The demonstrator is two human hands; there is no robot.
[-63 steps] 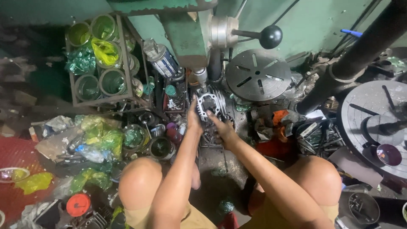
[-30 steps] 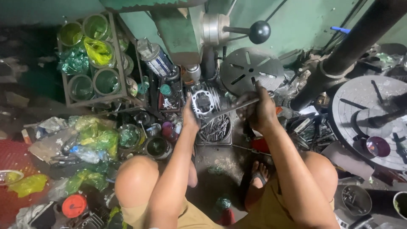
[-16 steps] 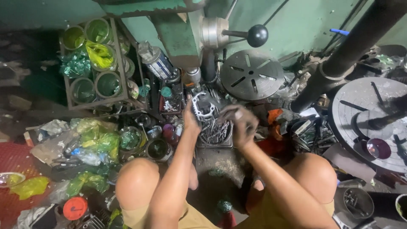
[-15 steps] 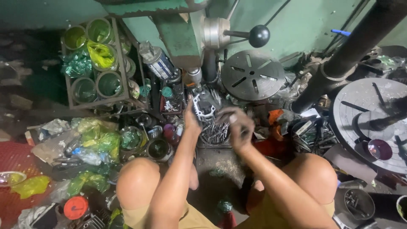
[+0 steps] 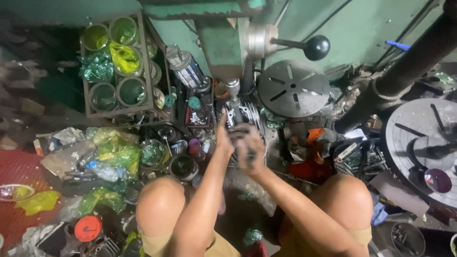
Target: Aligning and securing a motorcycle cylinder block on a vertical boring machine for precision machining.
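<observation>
Metal finned cylinder [image 5: 243,114] under both hands' grip, left hand [image 5: 223,135], right hand [image 5: 248,148]

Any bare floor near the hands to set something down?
Little. One bare strip of floor lies between the knees, below the left hand and right hand. Left is packed with plastic bags and tins; right with tools.

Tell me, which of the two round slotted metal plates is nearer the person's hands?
The smaller slotted plate, under the black-knobbed lever, just beyond the hands; the larger plate lies at the far right edge.
</observation>
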